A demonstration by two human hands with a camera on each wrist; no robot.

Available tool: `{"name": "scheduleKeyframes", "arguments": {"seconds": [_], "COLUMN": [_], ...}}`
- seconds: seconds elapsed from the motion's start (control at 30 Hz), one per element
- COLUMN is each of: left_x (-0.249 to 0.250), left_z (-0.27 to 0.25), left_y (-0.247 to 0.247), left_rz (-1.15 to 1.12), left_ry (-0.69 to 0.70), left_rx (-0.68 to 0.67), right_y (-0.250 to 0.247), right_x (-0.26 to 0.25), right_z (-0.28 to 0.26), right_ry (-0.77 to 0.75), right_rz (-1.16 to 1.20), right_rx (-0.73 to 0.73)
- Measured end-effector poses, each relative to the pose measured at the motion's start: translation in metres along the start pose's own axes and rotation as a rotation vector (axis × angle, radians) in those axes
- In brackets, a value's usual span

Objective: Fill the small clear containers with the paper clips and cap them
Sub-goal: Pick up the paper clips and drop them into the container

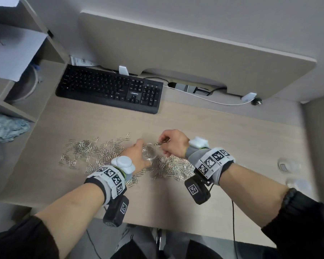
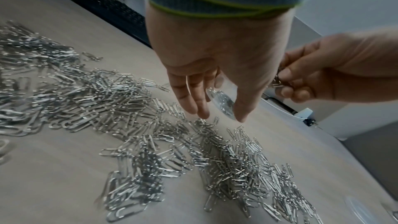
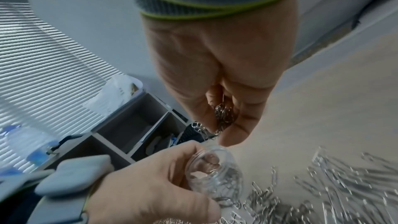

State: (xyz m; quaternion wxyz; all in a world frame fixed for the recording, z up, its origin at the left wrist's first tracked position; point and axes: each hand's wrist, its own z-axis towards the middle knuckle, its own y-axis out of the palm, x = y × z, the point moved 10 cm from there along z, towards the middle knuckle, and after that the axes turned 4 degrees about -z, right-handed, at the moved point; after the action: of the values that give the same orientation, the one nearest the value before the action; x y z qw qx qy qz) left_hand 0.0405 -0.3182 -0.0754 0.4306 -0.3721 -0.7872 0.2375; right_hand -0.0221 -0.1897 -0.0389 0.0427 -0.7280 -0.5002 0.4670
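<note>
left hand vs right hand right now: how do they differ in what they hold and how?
The left hand wraps round the small clear container, tilted with its mouth open toward the other hand; the right hand pinches a bunch of paper clips in its fingers. The left sits lower, near the loose paper clip pile; the right is poised just above the container's mouth. Both wear wrist bands.

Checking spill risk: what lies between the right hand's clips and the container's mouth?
Only air, per the right wrist view: right hand with its clips is just above the container.
</note>
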Motion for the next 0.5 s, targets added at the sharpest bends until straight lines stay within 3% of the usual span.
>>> {"name": "scheduleKeyframes", "arguments": {"seconds": [0.23, 0.37, 0.5], "left_x": [0.036, 0.043, 0.05], "left_z": [0.002, 0.004, 0.004], "left_y": [-0.001, -0.002, -0.003], "left_rz": [-0.016, -0.033, -0.02], "left_ry": [0.131, 0.154, 0.172], "left_rx": [-0.014, -0.022, -0.034], "right_y": [-0.007, -0.01, -0.023], "right_x": [-0.029, -0.026, -0.009], "right_z": [-0.013, -0.019, -0.022], "right_ry": [-0.135, -0.121, -0.1], "right_rz": [-0.341, -0.315, -0.139], "right_rx": [0.062, 0.057, 0.118]}}
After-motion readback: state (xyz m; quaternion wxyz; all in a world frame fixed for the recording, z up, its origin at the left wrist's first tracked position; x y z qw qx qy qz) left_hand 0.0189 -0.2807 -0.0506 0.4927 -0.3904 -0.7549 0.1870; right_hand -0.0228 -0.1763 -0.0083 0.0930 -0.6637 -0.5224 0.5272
